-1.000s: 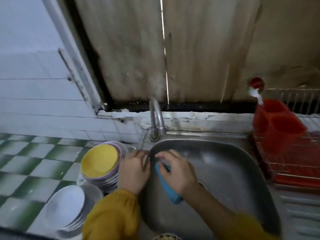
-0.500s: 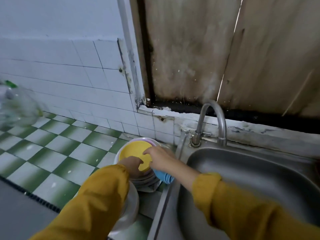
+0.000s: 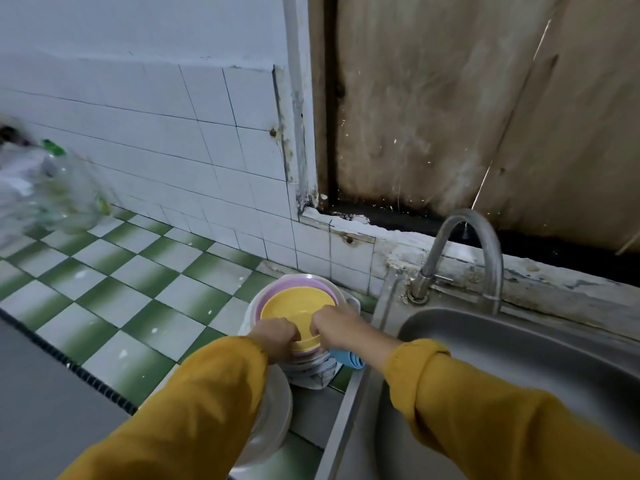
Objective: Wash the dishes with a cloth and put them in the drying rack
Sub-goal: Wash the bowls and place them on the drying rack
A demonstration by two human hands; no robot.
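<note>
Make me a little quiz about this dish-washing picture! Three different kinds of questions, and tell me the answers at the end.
1. True or false: the yellow bowl tops a stack of dishes beside the sink.
2. Fill in: the left hand grips the bowl's near ____.
3. Which hand holds the blue cloth? A) left hand B) right hand
Key: 1 true; 2 rim; 3 B.
</note>
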